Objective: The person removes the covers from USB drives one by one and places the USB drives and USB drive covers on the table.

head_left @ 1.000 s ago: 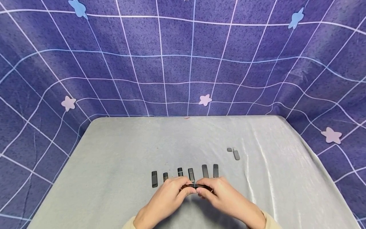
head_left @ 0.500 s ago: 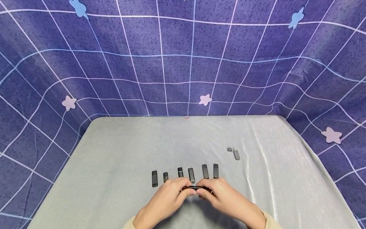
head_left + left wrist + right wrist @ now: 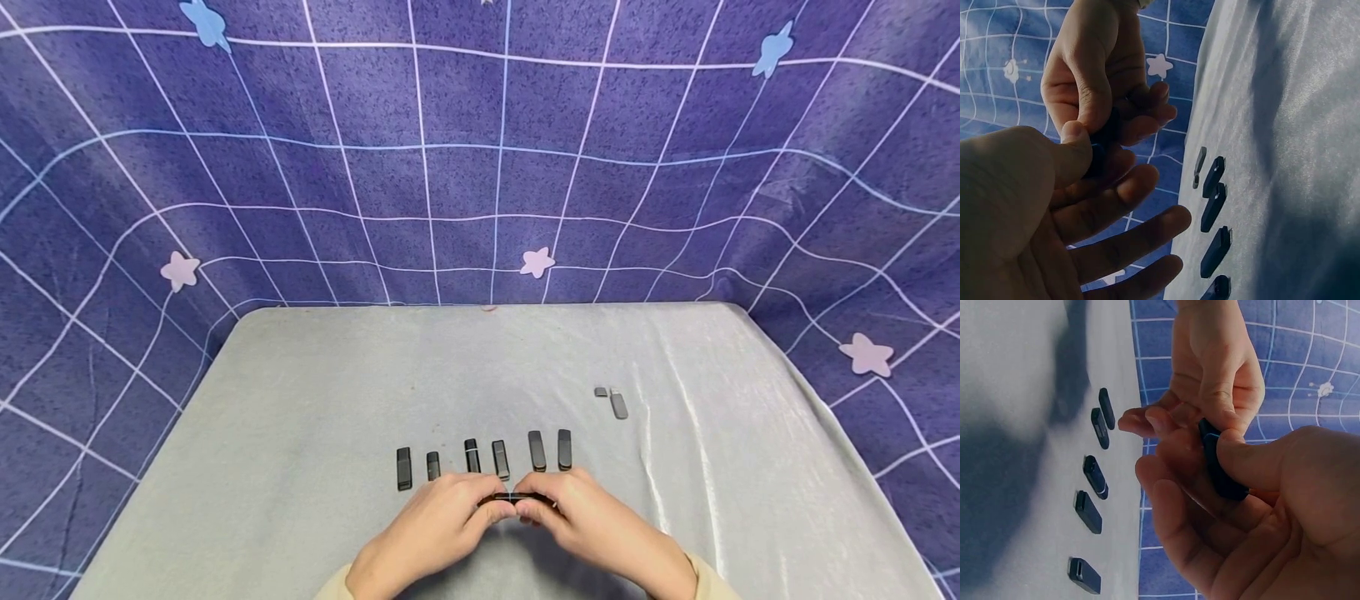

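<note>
Both hands meet at the table's near middle, pinching one black USB flash drive [image 3: 512, 497] between thumbs and fingers. My left hand [image 3: 442, 521] grips its left end, and my right hand [image 3: 581, 517] has the right end. A thin light line crosses the drive near its middle. From the right wrist view, the dark body of the USB flash drive [image 3: 1213, 462] lies under the right thumb, held above the table. The other fingers of the left hand [image 3: 1110, 219] spread loosely in the left wrist view. Fingers hide much of the drive's ends.
Several dark flash drives lie in a row just beyond the hands, from a left one [image 3: 404, 468] to a right one [image 3: 565, 449]. Farther right lie an uncapped grey flash drive [image 3: 618, 406] and its small cap [image 3: 601, 392]. Grey cloth covers the table [image 3: 315, 375].
Both hands have sunk slightly toward the person with the flash drive between them, so more of the row behind shows. The grip looks the same, and the drives on the table have stayed put.
</note>
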`<state>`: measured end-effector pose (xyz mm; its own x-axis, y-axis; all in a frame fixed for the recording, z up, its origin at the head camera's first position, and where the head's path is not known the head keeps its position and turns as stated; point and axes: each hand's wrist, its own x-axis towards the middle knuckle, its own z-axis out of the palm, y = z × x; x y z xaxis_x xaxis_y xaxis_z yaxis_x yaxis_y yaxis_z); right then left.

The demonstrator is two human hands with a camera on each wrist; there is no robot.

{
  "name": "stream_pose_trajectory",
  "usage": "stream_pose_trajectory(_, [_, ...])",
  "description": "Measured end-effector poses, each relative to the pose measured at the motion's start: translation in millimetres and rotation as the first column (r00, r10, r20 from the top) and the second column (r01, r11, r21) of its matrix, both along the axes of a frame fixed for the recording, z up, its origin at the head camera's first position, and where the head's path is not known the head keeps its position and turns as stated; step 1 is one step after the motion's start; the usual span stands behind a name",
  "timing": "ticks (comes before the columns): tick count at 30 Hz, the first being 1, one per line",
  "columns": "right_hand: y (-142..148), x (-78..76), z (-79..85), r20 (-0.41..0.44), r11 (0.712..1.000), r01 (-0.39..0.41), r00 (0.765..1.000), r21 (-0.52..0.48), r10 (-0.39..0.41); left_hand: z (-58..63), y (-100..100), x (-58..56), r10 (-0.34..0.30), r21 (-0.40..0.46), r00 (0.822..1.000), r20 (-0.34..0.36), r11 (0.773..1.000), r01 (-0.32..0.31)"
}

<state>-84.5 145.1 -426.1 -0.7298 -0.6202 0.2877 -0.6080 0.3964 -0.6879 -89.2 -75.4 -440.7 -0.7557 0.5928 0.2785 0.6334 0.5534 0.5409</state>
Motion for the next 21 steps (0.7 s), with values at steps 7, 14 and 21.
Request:
stream_pose_trajectory(7, [4.0, -0.5, 3.3, 0.045, 1.0, -0.007, 0.999, 0.01, 0.007, 2.1, -1.0, -2.1, -0.023, -0.007, 1.0, -0.021, 1.0, 0.023])
stream_pose_trajectory(14, [4.5, -1.0, 5.4, 0.015, 0.999, -0.053, 0.998, 0.009, 0.053, 3.8, -1.8, -4.5, -0.059, -0.005, 0.997, -0.055, 0.998, 0.059])
stream_pose_trajectory(21, [4.8, -1.6, 4.3, -0.014, 0.996, -0.084, 0.996, -0.005, 0.084, 4.8, -4.4, -6.8, -0.101, 0.003, 0.99, -0.099, 0.995, 0.102])
